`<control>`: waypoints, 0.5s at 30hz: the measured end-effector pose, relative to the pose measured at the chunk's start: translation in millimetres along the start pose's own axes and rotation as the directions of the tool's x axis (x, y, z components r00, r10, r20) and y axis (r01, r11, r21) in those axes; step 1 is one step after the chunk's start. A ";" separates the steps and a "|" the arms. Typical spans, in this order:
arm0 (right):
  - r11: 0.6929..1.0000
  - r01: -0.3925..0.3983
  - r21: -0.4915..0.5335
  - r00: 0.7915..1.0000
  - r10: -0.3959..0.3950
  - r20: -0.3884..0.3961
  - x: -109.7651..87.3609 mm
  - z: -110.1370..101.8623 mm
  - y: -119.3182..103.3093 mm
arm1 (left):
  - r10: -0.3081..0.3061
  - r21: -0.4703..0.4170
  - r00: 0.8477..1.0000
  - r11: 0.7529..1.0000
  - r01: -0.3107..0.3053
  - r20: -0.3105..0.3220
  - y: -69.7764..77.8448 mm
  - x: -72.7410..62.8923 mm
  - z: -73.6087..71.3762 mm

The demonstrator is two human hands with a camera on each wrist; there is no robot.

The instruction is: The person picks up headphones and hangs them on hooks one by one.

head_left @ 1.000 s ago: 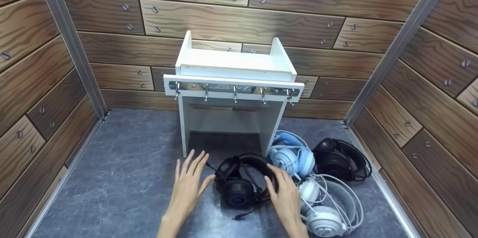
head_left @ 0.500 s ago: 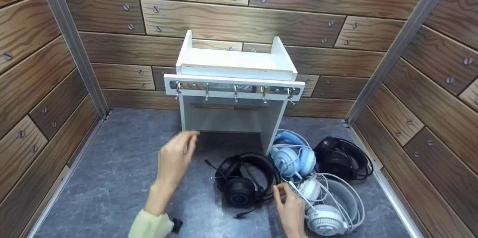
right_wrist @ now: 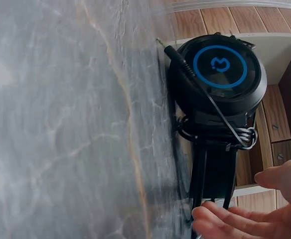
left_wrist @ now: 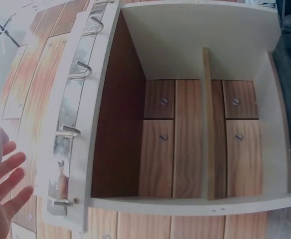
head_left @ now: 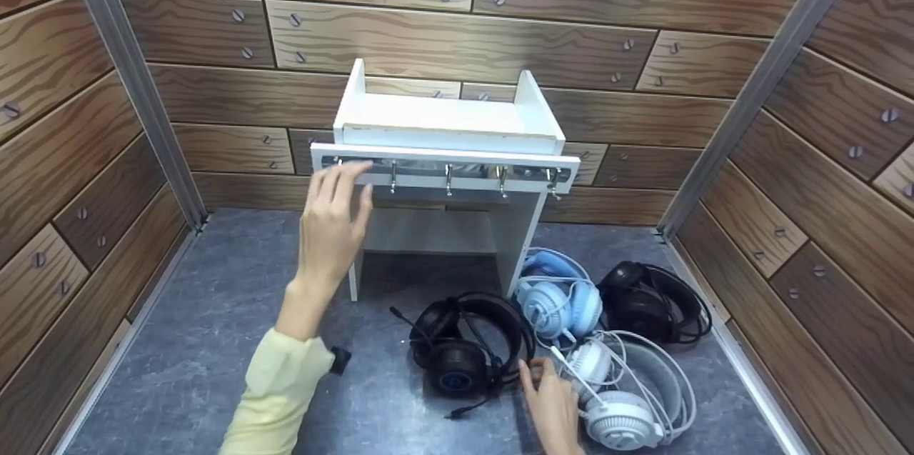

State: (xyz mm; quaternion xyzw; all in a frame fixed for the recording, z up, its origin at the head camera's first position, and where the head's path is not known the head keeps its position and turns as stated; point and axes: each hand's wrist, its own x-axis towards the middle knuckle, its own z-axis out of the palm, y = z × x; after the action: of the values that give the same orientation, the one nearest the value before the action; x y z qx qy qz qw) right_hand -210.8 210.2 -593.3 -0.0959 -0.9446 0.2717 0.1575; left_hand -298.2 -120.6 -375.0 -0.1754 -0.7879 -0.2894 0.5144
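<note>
My left hand (head_left: 328, 230) is raised in front of the left end of a white rail (head_left: 444, 168) with several metal hooks (head_left: 449, 180). In the left wrist view its fingers (left_wrist: 11, 167) are loosely bent and spread beside the hooks, with nothing between them. My right hand (head_left: 551, 401) is low, at the headband side of a black headset (head_left: 457, 367) with a microphone boom, lying on the floor. In the right wrist view its loosely bent fingers (right_wrist: 225, 219) are at the far end of the headband; whether they touch it cannot be told.
The rail fronts a white shelf unit (head_left: 528, 226) against the wood-patterned wall. To the right lie light blue headphones (head_left: 548, 305), white headphones (head_left: 621, 423) with looped cables, and another black headset (head_left: 639, 308). Grey marbled floor (head_left: 235, 298) extends leftward.
My left hand has risen from beside the black headset to the rail's left end. My right hand has drawn back slightly toward me. The headset and headphones have stayed in place.
</note>
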 end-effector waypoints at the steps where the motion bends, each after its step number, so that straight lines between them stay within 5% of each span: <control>1: 1.000 -0.018 -0.008 0.999 0.018 0.026 1.0 0.0 0.5 | 0.012 0.010 1.000 1.000 -0.012 -0.002 -0.5 4.8 2.4; 6: 0.998 -0.055 -0.004 0.994 0.055 0.091 3.9 1.2 3.7 | 0.037 0.094 0.999 0.995 -0.039 0.024 -4.3 24.1 15.4; 15: 0.998 -0.062 0.015 0.994 0.061 0.091 9.8 8.9 -2.2 | -0.070 0.255 0.977 0.967 0.016 0.204 -18.8 35.8 35.5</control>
State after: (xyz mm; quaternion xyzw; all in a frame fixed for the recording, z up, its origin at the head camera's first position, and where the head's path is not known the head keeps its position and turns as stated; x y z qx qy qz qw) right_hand -223.2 206.7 -596.8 -0.1112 -0.9449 0.2887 0.1068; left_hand -348.8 -113.3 -358.3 -0.1214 -0.8720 -0.1780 0.4396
